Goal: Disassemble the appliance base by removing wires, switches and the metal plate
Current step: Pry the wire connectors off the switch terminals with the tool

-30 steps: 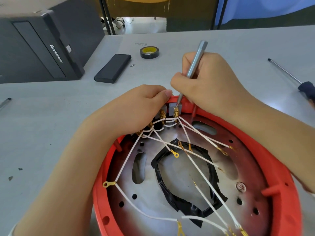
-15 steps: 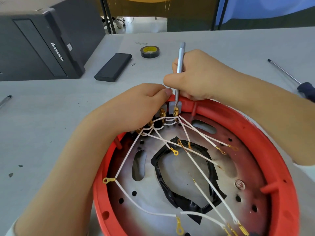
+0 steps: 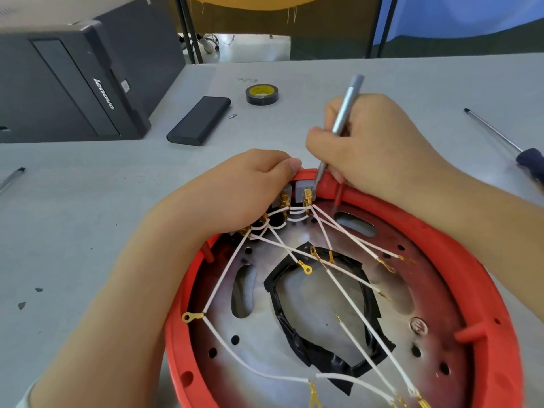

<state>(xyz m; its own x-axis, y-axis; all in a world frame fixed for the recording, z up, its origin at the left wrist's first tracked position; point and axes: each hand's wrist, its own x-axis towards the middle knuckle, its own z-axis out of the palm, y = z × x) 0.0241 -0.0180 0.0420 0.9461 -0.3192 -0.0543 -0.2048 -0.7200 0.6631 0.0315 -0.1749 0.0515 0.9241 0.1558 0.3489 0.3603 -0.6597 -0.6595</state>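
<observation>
Grey table (image 3: 88,231); screwdriver (image 3: 341,119) near-upright, tip down.

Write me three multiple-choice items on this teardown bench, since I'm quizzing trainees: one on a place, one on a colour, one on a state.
1. Where is the tape roll?
A. inside the base
B. on the table beyond the hands
C. on the computer

2. What colour is the base rim?
A. red
B. blue
C. grey

3. What is the right hand doing?
A. lying flat and empty
B. pinching a wire
C. holding the silver screwdriver

Key: 1 B, it lies on the grey tabletop near the black case. 2 A, the ring is plainly red. 3 C, fingers wrap its shaft, tip at the grey switch.
</observation>
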